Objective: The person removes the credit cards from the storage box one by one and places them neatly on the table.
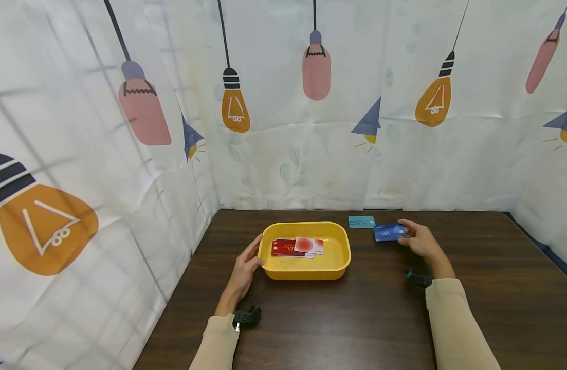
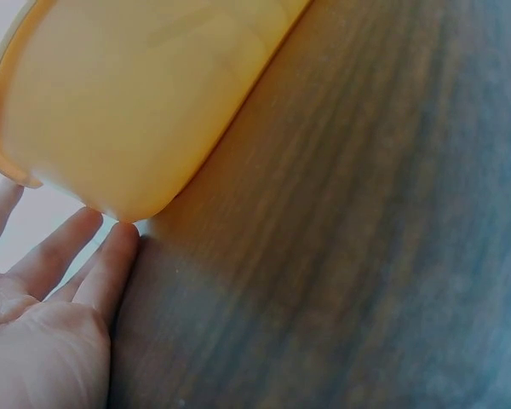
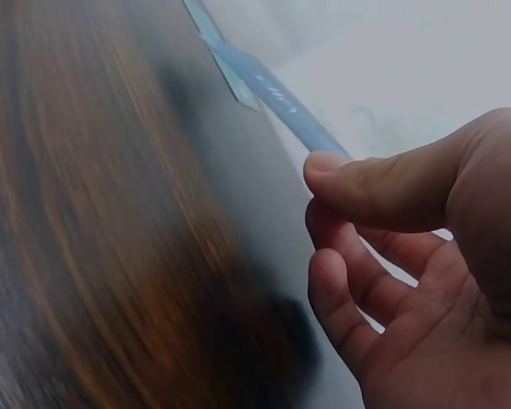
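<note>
My right hand [image 1: 420,239] pinches a blue card [image 1: 387,233] by its right end between thumb and fingers. In the right wrist view the blue card [image 3: 277,98] is seen almost edge-on, tilted, with white lettering on it. A teal card [image 1: 361,222] lies on the table just beyond its left end. At the left end of a yellow tray [image 1: 306,275], my left hand [image 1: 244,268] touches the wall with extended fingers. Inside the tray lie a red card [image 1: 282,247] and a pink-and-white card [image 1: 313,244] overlapping it, with another pale card partly hidden beneath.
The dark wooden table [image 1: 352,324] reaches back to a white curtain [image 1: 283,154] printed with lamps and bulbs. More of that curtain hangs along the left and right sides. Dark bands sit on both wrists.
</note>
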The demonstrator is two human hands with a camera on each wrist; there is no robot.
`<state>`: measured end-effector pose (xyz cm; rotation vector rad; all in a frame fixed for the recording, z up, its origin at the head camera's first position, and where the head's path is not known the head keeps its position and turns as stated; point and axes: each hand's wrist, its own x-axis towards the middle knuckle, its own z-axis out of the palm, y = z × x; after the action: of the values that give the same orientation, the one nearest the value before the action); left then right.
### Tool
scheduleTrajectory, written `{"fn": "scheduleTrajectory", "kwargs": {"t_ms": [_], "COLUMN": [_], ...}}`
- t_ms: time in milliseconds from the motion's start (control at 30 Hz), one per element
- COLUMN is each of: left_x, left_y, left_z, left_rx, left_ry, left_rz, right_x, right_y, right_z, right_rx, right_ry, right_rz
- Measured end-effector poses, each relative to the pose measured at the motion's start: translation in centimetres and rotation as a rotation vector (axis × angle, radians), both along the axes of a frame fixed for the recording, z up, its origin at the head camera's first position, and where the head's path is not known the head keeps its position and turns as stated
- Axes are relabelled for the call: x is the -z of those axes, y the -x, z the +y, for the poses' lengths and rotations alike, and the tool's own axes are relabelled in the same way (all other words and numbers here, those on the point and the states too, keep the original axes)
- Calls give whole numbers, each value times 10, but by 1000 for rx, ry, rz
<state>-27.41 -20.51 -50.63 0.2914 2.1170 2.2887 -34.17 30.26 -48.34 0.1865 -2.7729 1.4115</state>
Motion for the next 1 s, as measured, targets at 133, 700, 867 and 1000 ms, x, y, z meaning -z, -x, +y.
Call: {"fn": "scheduleTrajectory", "kwargs": {"t_ms": [133, 700, 867, 1000], "left_x": [-1, -2, -2, -1], "left_y": [-1, -1, -1, -1], "left_z": [0, -2, -2, -2], "left_rx": [6, -4, 9, 20], "left_ry": [-4, -9, -8, -4], "left_rz": [2, 0, -1, 3], "right_x": [0, 3, 3, 2], "right_y": [-3, -4, -3, 0], "right_z": [3, 3, 2, 5], "right_rx": [-5, 17, 33, 25], "right_ry": [11, 10, -3, -25], "right_rz": [-48, -188, -192, -192]}}
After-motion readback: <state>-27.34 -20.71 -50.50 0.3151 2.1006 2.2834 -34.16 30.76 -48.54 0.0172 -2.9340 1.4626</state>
